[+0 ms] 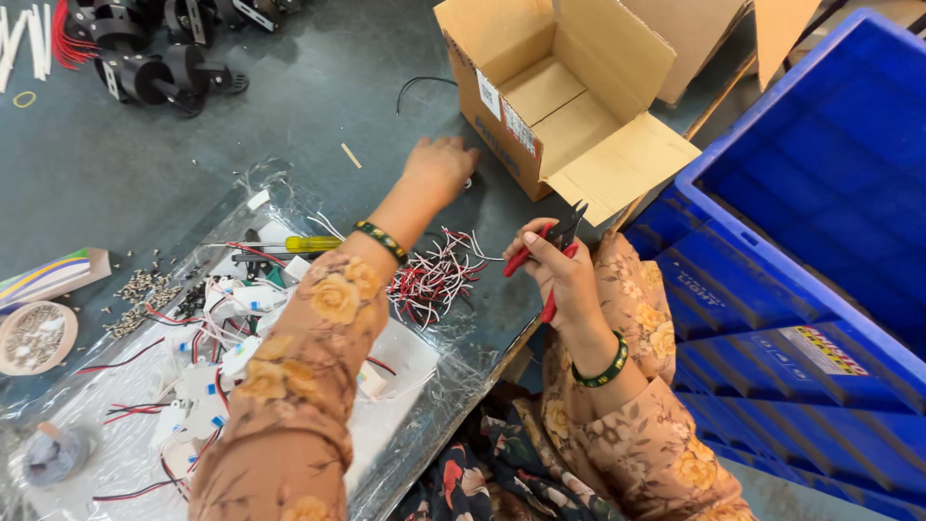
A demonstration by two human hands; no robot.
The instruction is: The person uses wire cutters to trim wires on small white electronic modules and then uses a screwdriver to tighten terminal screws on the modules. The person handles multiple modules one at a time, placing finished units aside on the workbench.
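Head view: my right grip (558,265) is closed around red-handled cutters (545,253); my left grip (439,166), fingers spread and holding nothing, presses the bench (289,106) beside the cardboard box (550,87), beyond the wire bundle (434,280).

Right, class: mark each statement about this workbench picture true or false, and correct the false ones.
1. The right hand holds red-handled cutters. True.
2. The left hand rests inside the cardboard box. False: it lies on the table, beside the box's outer wall.
3. A bundle of red, white and black wires lies between the two arms. True.
4. The blue crate is filled with wires. False: no wires show in it.
5. A yellow-handled screwdriver lies on the clear plastic sheet. True.
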